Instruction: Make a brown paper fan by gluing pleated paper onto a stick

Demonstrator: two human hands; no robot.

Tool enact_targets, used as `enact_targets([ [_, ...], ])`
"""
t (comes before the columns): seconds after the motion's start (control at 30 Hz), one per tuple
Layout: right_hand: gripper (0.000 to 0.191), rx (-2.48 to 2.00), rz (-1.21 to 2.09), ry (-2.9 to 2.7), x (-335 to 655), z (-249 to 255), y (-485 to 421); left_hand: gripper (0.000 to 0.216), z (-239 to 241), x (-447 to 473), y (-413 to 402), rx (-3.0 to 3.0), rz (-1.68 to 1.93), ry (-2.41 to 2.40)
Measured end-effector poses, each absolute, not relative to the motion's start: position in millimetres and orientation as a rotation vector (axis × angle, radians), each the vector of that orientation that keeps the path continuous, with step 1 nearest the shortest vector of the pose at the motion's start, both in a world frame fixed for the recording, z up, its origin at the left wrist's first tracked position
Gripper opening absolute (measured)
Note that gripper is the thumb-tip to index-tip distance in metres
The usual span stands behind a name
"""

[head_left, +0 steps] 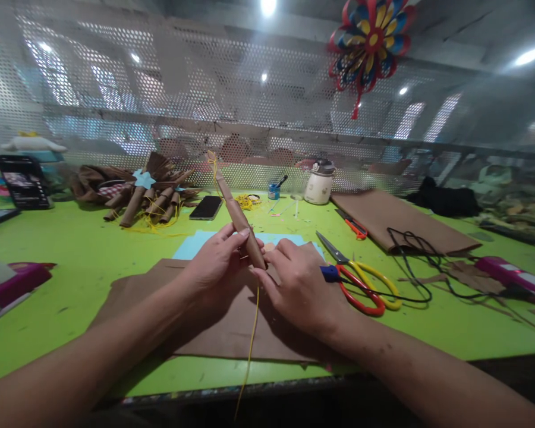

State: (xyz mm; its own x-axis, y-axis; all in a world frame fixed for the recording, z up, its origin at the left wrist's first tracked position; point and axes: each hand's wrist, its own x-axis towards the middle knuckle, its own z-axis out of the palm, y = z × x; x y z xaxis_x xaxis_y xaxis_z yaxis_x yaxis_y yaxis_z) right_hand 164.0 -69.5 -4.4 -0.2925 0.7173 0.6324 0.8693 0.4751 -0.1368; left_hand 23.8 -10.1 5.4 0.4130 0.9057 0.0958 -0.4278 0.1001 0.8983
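Observation:
A rolled brown paper tube (243,229) slants up and away from me, with a narrower strip and yellow string at its far end. My left hand (223,252) is closed around its middle, thumb on top. At the near end, the fingers of my right hand (294,273) press on the tube. A yellow string (253,330) hangs from that end over the table edge. Behind my right hand shows a blue tool end (330,273) with a black cord; whether the hand touches it is hidden. Brown paper sheets (205,339) and light blue paper (194,245) lie beneath.
Scissors (361,279) with red and yellow handles lie right, near a cutter (354,226), tangled black cord (412,255) and folded brown paper (401,220). Farther back are paper rolls (136,205), a phone (206,207), yellow string (247,202) and a white flask (320,183).

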Motion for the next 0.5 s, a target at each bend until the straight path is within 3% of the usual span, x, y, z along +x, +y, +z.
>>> enact_targets([
  [0.5, 0.012, -1.299, -0.120, -2.042, 163.6, -1.5, -70.5, 0.001, 3.5, 25.6, -12.5, 0.979, 1.016, 0.529],
])
